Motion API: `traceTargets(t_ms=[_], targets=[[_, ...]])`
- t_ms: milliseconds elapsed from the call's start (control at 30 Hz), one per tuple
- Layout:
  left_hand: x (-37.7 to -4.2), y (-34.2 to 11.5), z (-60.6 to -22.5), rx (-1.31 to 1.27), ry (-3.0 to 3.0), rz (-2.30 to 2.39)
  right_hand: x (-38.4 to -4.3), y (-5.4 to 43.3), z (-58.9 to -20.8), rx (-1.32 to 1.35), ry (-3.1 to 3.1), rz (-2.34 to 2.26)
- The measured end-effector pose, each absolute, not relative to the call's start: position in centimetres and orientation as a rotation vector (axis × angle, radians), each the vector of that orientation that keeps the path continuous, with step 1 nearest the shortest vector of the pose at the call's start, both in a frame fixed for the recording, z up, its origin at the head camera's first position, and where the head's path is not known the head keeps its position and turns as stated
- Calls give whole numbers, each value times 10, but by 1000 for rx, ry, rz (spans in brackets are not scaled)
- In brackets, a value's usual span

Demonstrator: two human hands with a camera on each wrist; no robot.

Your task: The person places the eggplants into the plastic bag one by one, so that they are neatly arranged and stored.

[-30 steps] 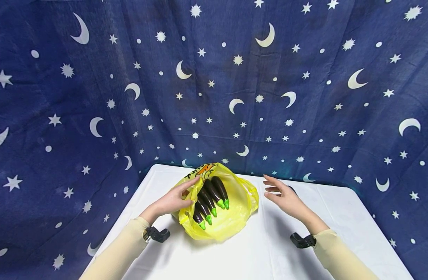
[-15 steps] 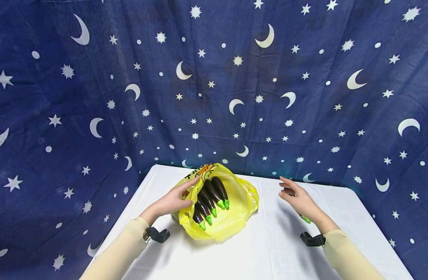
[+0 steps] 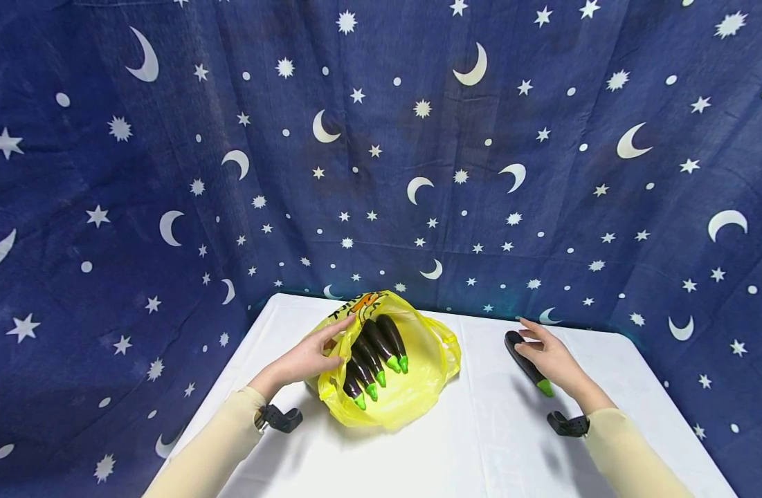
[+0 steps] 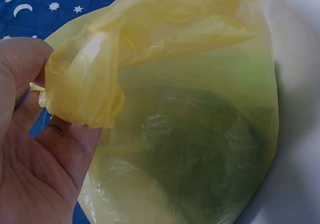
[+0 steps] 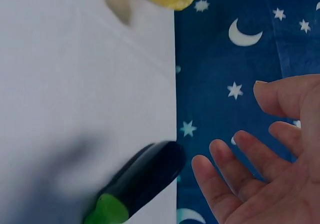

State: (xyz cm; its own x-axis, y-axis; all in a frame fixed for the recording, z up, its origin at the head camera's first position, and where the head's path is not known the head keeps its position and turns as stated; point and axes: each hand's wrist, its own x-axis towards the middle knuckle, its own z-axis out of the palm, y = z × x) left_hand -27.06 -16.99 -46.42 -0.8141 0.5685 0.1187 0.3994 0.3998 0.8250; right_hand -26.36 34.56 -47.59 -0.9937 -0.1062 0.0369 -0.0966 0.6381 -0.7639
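Note:
A yellow plastic bag (image 3: 427,387) lies on the table with its mouth toward me, and several dark eggplants (image 3: 389,339) with green stem ends rest inside. My left hand (image 3: 306,356) holds the bag's left rim. In the left wrist view the bunched yellow plastic (image 4: 85,83) sits between my thumb and fingers, hiding part of the fingers. At the right, a single eggplant (image 3: 526,356) lies on the table. My right hand (image 3: 555,361) hovers beside and above it, fingers loosely bent and holding nothing; in the right wrist view a gap separates the hand (image 5: 275,179) from the eggplant (image 5: 150,174).
A white cloth covers the table (image 3: 443,463). Behind and to the sides hangs a blue curtain (image 3: 381,200) with moons and stars, meeting the table's back edge. Black bands (image 3: 281,417) are on both wrists.
My right hand has moved right, away from the bag, and the single eggplant it covered now shows to its left. The left hand and the bag have stayed in place.

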Motion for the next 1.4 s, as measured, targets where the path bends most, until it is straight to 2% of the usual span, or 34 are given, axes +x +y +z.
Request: traceTargets(t_ms=[1400], targets=[[-270,-171,-463,820,2436,1419,-276,385,-501,74,2731,-1243]])
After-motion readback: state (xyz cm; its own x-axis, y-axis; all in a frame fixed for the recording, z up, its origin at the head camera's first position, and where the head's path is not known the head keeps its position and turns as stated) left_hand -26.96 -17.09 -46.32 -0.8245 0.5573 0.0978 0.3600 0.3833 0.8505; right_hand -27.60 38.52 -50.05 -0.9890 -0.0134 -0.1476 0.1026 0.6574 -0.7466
